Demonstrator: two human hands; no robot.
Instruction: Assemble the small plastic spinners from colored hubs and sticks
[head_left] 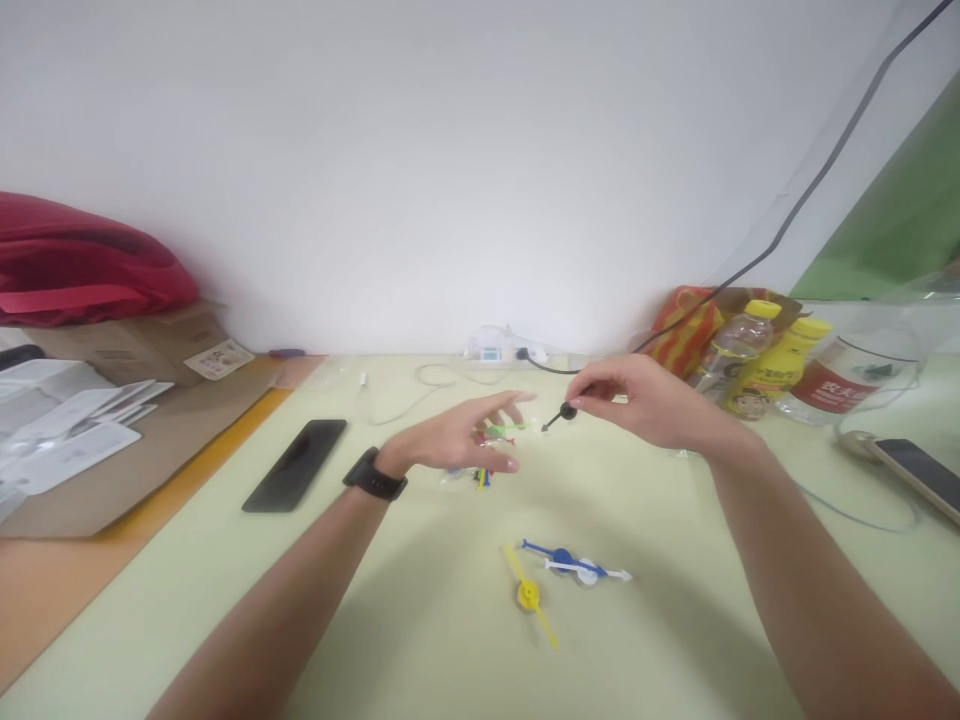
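Between finger and thumb, my right hand (634,400) pinches a black arrow spinner (568,410) above the table, its arrow tip pointing down to the left. My left hand (465,432) is open, fingers apart, with a watch on the wrist. Beneath and behind its fingers lie small coloured pieces (484,478), partly hidden; a green one (496,432) shows between the fingers. Closer to me on the table rest a yellow arrow spinner (528,596), a blue arrow spinner (562,560) and a white arrow spinner (587,571). The blue and white ones overlap.
A black phone (295,466) lies left on the pale table. Farther left are cardboard (142,450), white papers and a red bag (82,255). Bottles (776,365), a plastic jug (840,375) and another phone (922,475) stand or lie right. Cables run along the wall.
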